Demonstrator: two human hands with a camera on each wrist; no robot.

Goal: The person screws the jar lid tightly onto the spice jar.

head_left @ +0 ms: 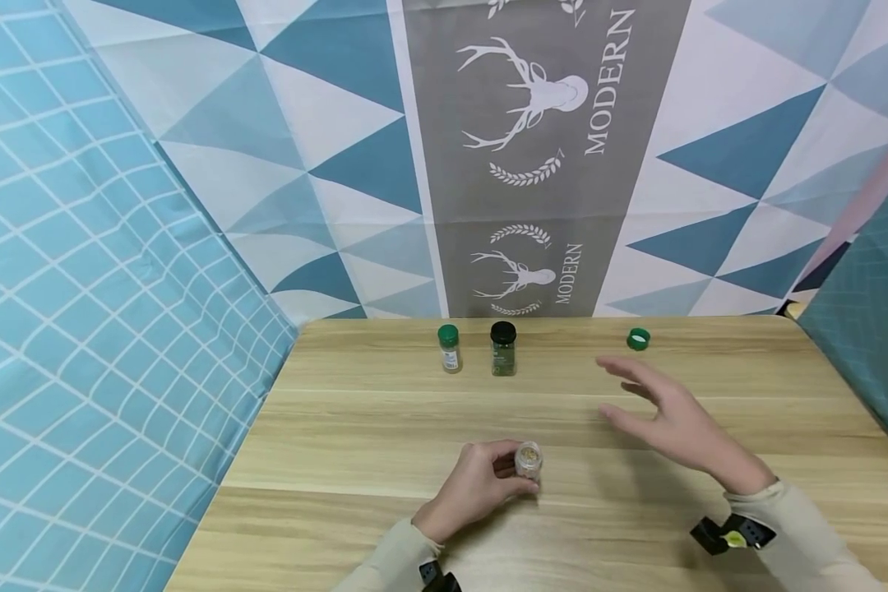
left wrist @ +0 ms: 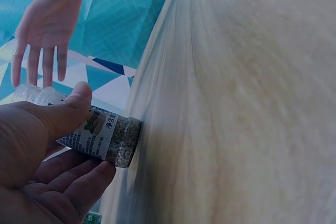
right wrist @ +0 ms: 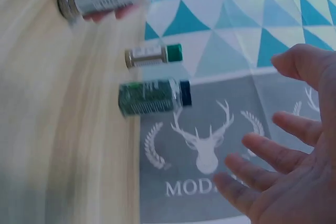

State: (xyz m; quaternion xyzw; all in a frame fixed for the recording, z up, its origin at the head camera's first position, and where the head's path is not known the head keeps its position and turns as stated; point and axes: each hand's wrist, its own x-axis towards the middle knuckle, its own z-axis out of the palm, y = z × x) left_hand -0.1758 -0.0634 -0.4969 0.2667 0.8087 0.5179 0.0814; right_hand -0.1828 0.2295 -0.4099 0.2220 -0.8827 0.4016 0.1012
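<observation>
My left hand (head_left: pixel 477 485) grips a small clear spice jar (head_left: pixel 529 462), thumb on one side and fingers on the other. The jar is uncapped and upright, its base at the tabletop. Pale granules and a printed label show on the jar (left wrist: pixel 107 137) in the left wrist view. My right hand (head_left: pixel 673 419) hovers above the table to the right, fingers spread and holding nothing. Beyond it, a green cap (head_left: pixel 638 339) lies near the back edge. In the right wrist view, the right hand's fingers (right wrist: pixel 278 153) are apart and loosely extended.
At the back of the wooden table (head_left: pixel 355 460) stand a small green-capped jar (head_left: pixel 450 358) and a black-capped jar (head_left: pixel 503 353) of green flakes. A patterned cloth (head_left: pixel 340 164) hangs behind, with a blue gridded cloth (head_left: pixel 104 329) along the left.
</observation>
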